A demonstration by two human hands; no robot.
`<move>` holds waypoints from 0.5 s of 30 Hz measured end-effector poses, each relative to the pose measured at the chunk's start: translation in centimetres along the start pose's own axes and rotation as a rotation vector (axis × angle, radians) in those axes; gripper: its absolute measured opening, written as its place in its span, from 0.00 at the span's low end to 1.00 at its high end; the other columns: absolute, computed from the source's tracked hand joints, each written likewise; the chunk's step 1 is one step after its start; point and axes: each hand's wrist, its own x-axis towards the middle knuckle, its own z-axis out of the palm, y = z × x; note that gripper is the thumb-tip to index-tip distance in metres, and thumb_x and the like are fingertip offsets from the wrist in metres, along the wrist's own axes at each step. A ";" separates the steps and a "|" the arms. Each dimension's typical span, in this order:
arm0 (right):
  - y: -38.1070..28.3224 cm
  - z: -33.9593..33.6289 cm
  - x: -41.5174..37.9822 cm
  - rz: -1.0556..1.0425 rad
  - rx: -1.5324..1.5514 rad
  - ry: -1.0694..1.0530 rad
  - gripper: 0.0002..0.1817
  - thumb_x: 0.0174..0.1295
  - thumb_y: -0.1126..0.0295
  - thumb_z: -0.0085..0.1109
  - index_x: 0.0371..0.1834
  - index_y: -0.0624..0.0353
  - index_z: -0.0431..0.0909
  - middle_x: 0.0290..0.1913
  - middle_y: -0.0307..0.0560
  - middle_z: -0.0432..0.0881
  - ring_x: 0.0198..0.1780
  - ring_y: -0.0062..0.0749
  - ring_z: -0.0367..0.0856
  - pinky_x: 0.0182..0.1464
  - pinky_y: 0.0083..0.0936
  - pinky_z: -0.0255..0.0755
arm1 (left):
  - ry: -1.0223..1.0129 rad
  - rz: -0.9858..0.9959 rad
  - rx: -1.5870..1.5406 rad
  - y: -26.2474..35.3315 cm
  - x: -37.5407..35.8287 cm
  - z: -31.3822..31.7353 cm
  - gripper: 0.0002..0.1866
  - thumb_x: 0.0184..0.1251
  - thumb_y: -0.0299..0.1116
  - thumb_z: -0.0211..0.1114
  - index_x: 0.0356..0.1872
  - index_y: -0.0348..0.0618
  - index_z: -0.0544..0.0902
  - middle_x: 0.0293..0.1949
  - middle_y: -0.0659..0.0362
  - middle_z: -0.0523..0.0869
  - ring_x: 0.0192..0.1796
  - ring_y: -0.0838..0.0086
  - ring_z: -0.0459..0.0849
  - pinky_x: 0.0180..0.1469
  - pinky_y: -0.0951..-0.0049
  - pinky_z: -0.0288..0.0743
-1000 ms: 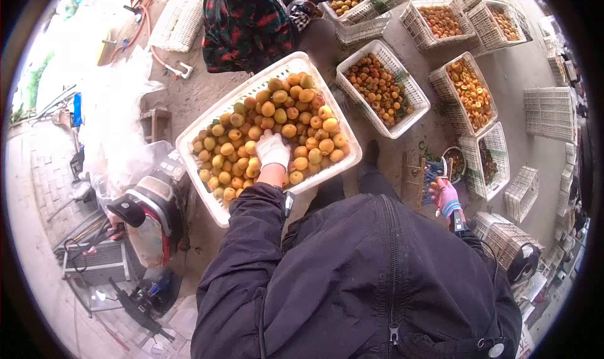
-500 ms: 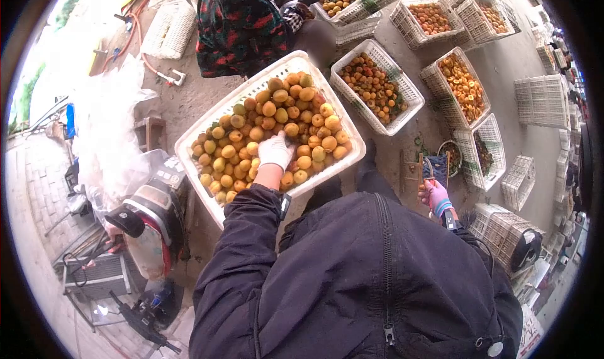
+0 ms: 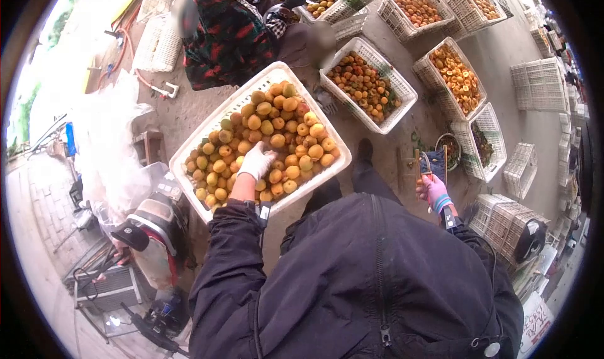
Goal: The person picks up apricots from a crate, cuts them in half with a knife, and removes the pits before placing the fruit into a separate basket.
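In the large white crate (image 3: pixel 195 144) directly ahead of the person, yellow-orange apricots (image 3: pixel 277 132) lie heaped from wall to wall. The left hand (image 3: pixel 256 161), in a white glove, rests palm down on the fruit near the crate's near edge, fingers curled over the apricots beneath it; whether one is actually gripped cannot be told. The crate sits tilted, its near rim just above the person's dark sleeve (image 3: pixel 229 258).

The right hand (image 3: pixel 431 189), in a pink-and-blue glove, is held well apart from the crate, out to the person's right, fingers closed around a small tool (image 3: pixel 426 164) with thin arms; its type is too small to determine.

Beyond the large crate stands a second white crate (image 3: pixel 368 85) of smaller, darker orange fruit, and to its right a third basket (image 3: pixel 457 77) holding halved fruit, cut faces up. Further crates (image 3: pixel 415 10) of fruit stand along the top edge. A small round bowl (image 3: pixel 448 150) sits on the ground near the right hand, beside a basket of dark contents (image 3: pixel 483 148). Empty white baskets (image 3: pixel 541 85) stand at the right.

Another person in a red-and-green patterned jacket (image 3: pixel 226 38) crouches beyond the large crate. A red and white machine (image 3: pixel 154 230) stands at the left, below the crate.
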 end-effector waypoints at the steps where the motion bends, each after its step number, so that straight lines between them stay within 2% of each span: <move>1: 0.1 -0.4 0.1 0.007 0.011 0.003 0.12 0.71 0.61 0.53 0.53 0.50 0.72 0.41 0.39 0.83 0.29 0.25 0.83 0.23 0.20 0.72 | -0.006 -0.012 -0.155 0.3 -0.6 -0.5 0.25 0.58 0.41 0.68 0.52 0.37 0.76 0.45 0.47 0.86 0.48 0.60 0.84 0.54 0.67 0.76; 3: 0.4 -1.0 0.4 0.049 0.024 0.023 0.13 0.71 0.61 0.53 0.54 0.51 0.72 0.41 0.39 0.82 0.30 0.25 0.83 0.23 0.19 0.73 | -0.090 -0.103 -0.470 3.5 -2.8 -2.8 0.23 0.59 0.41 0.72 0.50 0.38 0.77 0.42 0.54 0.84 0.44 0.69 0.83 0.51 0.73 0.76; 4: 0.6 -1.3 0.5 0.058 0.032 0.020 0.13 0.71 0.61 0.53 0.54 0.51 0.72 0.41 0.39 0.82 0.30 0.25 0.83 0.23 0.19 0.73 | -0.092 -0.107 -0.459 5.3 -3.5 -3.4 0.23 0.59 0.41 0.72 0.50 0.38 0.77 0.42 0.54 0.84 0.44 0.69 0.83 0.51 0.73 0.76; 6: 1.1 -2.1 1.0 0.077 0.055 0.032 0.13 0.71 0.61 0.53 0.55 0.51 0.72 0.41 0.40 0.82 0.30 0.26 0.83 0.22 0.20 0.73 | -0.143 0.025 -0.685 8.9 -4.5 -3.0 0.25 0.62 0.46 0.70 0.55 0.43 0.75 0.44 0.58 0.83 0.36 0.77 0.82 0.32 0.78 0.75; 7: 1.5 -2.5 1.5 0.092 0.079 0.027 0.13 0.70 0.61 0.54 0.55 0.51 0.72 0.41 0.40 0.83 0.29 0.26 0.82 0.22 0.20 0.72 | -0.116 0.170 -0.770 10.8 -4.4 -2.4 0.26 0.66 0.45 0.67 0.60 0.44 0.73 0.50 0.57 0.80 0.33 0.76 0.82 0.31 0.79 0.75; 8: 1.8 -3.0 1.9 0.100 0.084 0.024 0.13 0.70 0.61 0.54 0.55 0.51 0.72 0.41 0.40 0.83 0.29 0.26 0.82 0.22 0.20 0.72 | -0.117 0.165 -0.763 12.3 -3.7 -2.0 0.26 0.66 0.45 0.67 0.60 0.44 0.73 0.50 0.57 0.80 0.33 0.76 0.82 0.31 0.79 0.75; 10: 2.2 -3.8 2.5 0.094 0.104 0.030 0.14 0.70 0.61 0.54 0.54 0.52 0.72 0.41 0.41 0.82 0.29 0.26 0.82 0.22 0.20 0.72 | 0.054 0.366 -0.798 15.0 -2.3 -1.7 0.25 0.69 0.40 0.63 0.64 0.44 0.70 0.57 0.57 0.77 0.34 0.78 0.82 0.31 0.81 0.75; 11: 1.8 -4.0 2.6 0.093 0.111 0.025 0.14 0.70 0.61 0.54 0.54 0.52 0.72 0.41 0.41 0.82 0.29 0.26 0.82 0.22 0.20 0.72 | 0.065 0.229 -0.793 16.9 -2.6 -2.7 0.25 0.68 0.32 0.66 0.64 0.43 0.71 0.56 0.59 0.79 0.45 0.75 0.79 0.48 0.78 0.76; 12: 1.5 -4.4 2.6 0.091 0.103 0.024 0.13 0.70 0.61 0.54 0.54 0.51 0.72 0.41 0.41 0.82 0.29 0.26 0.82 0.22 0.20 0.72 | 0.080 0.262 -0.672 14.1 0.6 -1.9 0.22 0.71 0.37 0.62 0.63 0.44 0.71 0.60 0.58 0.76 0.38 0.83 0.82 0.32 0.86 0.74; 14: 0.8 -5.0 2.2 0.092 0.106 0.031 0.13 0.70 0.61 0.54 0.54 0.51 0.72 0.41 0.40 0.82 0.29 0.25 0.82 0.22 0.19 0.72 | 0.219 0.340 0.017 10.1 5.2 -2.0 0.21 0.70 0.34 0.61 0.62 0.44 0.72 0.59 0.56 0.78 0.40 0.76 0.85 0.38 0.79 0.78; 15: 0.6 -5.4 2.0 0.087 0.093 0.039 0.13 0.70 0.61 0.54 0.54 0.51 0.72 0.41 0.40 0.82 0.29 0.25 0.82 0.22 0.19 0.72 | 0.270 0.361 0.317 10.8 5.0 -2.2 0.20 0.69 0.34 0.60 0.61 0.44 0.73 0.58 0.54 0.79 0.43 0.70 0.85 0.43 0.74 0.79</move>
